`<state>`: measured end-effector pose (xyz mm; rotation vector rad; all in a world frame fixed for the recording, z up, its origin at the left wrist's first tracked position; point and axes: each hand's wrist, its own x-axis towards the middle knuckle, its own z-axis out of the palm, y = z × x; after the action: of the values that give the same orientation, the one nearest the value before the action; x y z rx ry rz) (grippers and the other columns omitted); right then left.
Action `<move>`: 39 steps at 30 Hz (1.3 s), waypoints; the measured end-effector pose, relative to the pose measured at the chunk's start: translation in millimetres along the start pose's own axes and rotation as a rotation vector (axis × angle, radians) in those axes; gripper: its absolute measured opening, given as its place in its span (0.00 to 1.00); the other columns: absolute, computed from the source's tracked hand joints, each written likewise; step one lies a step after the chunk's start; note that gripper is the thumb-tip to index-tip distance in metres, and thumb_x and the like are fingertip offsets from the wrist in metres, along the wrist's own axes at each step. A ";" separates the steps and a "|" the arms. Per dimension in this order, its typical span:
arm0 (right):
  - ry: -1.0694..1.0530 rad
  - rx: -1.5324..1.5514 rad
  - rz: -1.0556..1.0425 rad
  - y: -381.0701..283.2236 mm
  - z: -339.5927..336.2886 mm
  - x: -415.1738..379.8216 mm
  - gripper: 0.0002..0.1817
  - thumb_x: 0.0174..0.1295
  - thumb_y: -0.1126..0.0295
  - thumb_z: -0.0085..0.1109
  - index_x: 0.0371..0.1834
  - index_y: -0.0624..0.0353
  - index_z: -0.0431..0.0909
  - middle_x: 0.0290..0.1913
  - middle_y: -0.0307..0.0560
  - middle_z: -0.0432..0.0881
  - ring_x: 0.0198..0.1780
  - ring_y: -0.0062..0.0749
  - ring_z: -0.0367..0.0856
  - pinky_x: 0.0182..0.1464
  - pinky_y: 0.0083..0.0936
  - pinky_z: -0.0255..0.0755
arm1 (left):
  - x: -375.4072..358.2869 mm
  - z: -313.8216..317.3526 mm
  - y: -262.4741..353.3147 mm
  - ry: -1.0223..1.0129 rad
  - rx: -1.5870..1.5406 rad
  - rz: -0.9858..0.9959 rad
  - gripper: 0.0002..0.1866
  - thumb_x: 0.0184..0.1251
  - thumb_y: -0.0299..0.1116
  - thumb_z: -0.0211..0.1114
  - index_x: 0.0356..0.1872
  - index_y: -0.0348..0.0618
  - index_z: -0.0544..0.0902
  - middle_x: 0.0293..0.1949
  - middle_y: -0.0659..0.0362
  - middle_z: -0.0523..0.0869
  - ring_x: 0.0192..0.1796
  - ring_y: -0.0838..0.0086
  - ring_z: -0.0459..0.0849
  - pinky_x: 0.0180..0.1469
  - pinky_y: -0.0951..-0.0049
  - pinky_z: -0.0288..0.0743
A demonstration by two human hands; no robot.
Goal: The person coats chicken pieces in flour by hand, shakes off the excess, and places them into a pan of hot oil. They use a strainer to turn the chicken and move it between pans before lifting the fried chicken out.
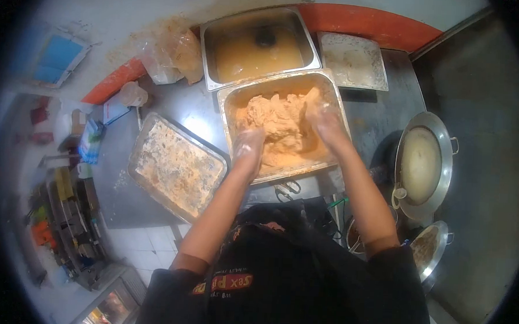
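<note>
A rectangular metal tub [279,173] holds orange-tan flour and a heap of coated pieces [279,119]. My left hand [249,146] is inside the tub at the heap's left side, dusted with flour, its fingertips hidden against the coating. On the right side of the heap, my right hand [326,123] is blurred by motion, and its fingers cannot be made out. Directly behind the tub stands a deep metal pan [316,59] of cloudy yellowish liquid with a dark round object in it.
A flour-crusted tray [178,164] lies left of the tub, with plastic bags [170,54] behind it. A floury metal tray [353,61] sits at the back right. A large wok [439,164] of pale liquid stands right. Scissors [287,190] lie near the counter's front edge.
</note>
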<state>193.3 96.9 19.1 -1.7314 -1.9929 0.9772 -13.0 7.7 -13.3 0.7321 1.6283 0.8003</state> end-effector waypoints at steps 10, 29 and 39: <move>-0.215 0.468 0.072 -2.6 91.1 65.3 0.20 0.60 0.56 0.46 0.38 0.65 0.78 0.46 0.53 0.80 0.50 0.37 0.76 0.51 0.34 0.66 | 58.4 25.3 2.6 0.127 -0.642 -0.028 0.16 0.63 0.35 0.51 0.48 0.37 0.74 0.40 0.55 0.78 0.44 0.70 0.75 0.46 0.71 0.71; -0.253 -0.139 0.082 -3.6 37.8 40.5 0.27 0.63 0.52 0.41 0.49 0.66 0.75 0.54 0.58 0.76 0.58 0.42 0.73 0.57 0.30 0.66 | 34.7 27.6 22.5 0.150 -0.507 -0.056 0.23 0.67 0.41 0.54 0.55 0.33 0.69 0.52 0.52 0.73 0.51 0.70 0.74 0.52 0.70 0.69; -0.214 0.544 0.170 -25.6 96.2 13.3 0.13 0.61 0.63 0.48 0.37 0.62 0.76 0.38 0.51 0.80 0.42 0.38 0.77 0.44 0.32 0.70 | 27.7 29.8 31.8 -0.142 -0.501 0.049 0.12 0.63 0.33 0.54 0.43 0.38 0.76 0.36 0.57 0.79 0.37 0.72 0.77 0.38 0.71 0.72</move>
<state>109.7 81.8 -34.7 -1.5463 -1.5007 1.6397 12.8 52.1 -7.3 0.4581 1.2150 1.1116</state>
